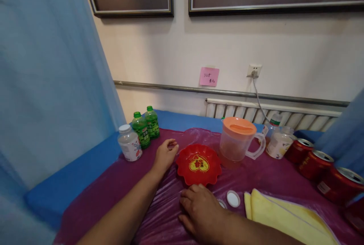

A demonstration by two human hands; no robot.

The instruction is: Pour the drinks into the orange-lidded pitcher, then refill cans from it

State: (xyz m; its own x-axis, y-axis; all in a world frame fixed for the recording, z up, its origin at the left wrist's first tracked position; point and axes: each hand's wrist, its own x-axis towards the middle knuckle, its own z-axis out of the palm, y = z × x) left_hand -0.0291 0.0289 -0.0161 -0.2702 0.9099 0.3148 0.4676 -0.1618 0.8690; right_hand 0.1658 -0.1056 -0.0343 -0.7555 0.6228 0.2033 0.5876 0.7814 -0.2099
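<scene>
A red scalloped bowl (199, 178) with a yellow heart design sits at the middle of the purple-covered table. Just left of its rim is my left hand (166, 156), fingers a little bent and apart, holding nothing that shows. My right hand (200, 209) lies low at the bowl's near edge, back up, its fingers curled over; what is under them is hidden. Beside the right hand a white lid (233, 198) lies on the cover, and a second lid (222, 203) is partly hidden by that hand. A clear pitcher (233, 144) with an orange lid stands right of the bowl.
Two green bottles (141, 131) and a white-capped jar (130, 144) stand at the left. To the right are an open jar (279, 144), a clear bottle (274, 121), several red cans (315, 164) and a folded yellow cloth (287, 218). Behind is a radiator (244, 110).
</scene>
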